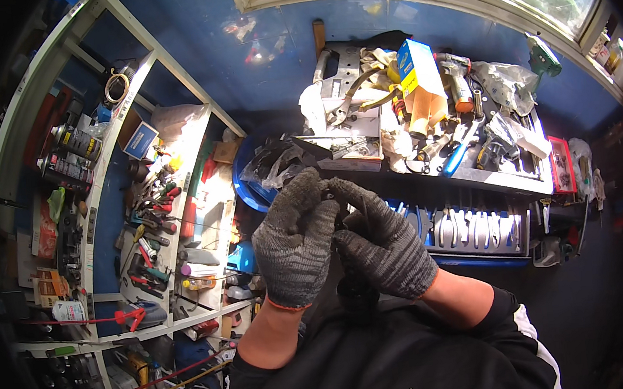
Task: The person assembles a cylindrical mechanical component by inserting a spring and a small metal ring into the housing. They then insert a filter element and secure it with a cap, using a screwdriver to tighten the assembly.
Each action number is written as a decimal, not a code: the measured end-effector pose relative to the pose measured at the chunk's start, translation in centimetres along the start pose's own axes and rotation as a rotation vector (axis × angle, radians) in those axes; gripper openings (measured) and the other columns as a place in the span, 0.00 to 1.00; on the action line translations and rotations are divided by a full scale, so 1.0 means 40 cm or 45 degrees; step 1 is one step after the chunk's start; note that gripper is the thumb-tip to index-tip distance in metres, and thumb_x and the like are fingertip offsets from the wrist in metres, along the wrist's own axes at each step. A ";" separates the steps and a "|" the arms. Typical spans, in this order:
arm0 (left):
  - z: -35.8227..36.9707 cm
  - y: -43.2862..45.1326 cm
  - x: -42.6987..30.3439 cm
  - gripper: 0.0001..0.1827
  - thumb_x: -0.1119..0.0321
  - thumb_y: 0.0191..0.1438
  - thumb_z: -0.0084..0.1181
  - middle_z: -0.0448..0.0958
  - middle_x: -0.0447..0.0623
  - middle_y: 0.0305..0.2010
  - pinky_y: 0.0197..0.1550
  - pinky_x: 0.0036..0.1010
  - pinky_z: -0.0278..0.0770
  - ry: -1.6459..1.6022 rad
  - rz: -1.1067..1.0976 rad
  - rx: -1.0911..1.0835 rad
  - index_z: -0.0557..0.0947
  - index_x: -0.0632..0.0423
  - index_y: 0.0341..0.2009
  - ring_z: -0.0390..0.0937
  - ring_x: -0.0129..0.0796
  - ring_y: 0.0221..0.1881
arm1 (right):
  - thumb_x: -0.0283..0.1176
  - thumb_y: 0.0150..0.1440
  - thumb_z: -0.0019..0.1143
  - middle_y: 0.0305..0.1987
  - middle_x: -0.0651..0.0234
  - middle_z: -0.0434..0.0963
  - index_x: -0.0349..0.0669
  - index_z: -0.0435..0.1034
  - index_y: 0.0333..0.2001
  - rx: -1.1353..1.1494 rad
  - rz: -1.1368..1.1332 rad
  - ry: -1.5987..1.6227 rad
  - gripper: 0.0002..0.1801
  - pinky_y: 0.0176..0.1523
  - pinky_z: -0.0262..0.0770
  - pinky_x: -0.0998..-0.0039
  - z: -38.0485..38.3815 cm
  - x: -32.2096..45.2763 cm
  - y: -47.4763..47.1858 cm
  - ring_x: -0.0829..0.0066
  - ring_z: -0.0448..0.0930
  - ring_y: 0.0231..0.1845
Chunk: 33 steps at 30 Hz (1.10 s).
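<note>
Grey knitted work gloves with orange cuffs cover both hands, which are raised close together before my chest. Between them is a small dark part (327,194), mostly hidden by the fingers, so its kind cannot be told. My left hand (298,240) is on its left side, thumb and fingertips brought together. The bent fingers of my right hand (385,238) meet it from the right. Just below the hands a black cylindrical object (357,293) shows against the dark shirt; whether it is joined to the small part cannot be told.
A blue tub (240,173) with plastic bags stands beyond my left hand. Ahead, a cluttered bench top (488,176) bears a cordless drill (460,78), boxes and loose tools. Below it is a tray of wrenches (473,230). White shelving (95,202) with spray cans and screwdrivers rises at left.
</note>
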<state>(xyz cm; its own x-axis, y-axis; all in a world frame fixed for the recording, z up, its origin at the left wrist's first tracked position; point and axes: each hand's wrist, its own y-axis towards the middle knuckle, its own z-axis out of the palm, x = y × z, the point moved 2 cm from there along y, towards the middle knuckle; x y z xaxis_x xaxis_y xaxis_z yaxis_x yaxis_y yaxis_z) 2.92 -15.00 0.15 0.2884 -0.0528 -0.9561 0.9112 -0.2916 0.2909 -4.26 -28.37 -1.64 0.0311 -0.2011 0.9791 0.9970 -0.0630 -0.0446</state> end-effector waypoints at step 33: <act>-0.038 0.041 -0.011 0.12 0.77 0.57 0.64 0.86 0.51 0.44 0.51 0.25 0.80 -0.038 -0.389 0.192 0.86 0.61 0.47 0.83 0.30 0.45 | 0.27 0.67 0.55 0.53 0.67 0.79 0.38 0.65 0.67 -0.069 -0.165 0.159 0.25 0.54 0.75 0.76 -0.003 -0.013 0.034 0.83 0.75 0.49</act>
<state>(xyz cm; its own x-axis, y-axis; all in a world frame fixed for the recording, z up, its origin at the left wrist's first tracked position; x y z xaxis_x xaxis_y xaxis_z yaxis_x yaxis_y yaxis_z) 4.74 -14.00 1.12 -0.0019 0.0315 -0.9995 0.8996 -0.4364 -0.0155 -2.94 -28.46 -2.24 -0.1097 -0.3074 0.9452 0.9868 -0.1479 0.0664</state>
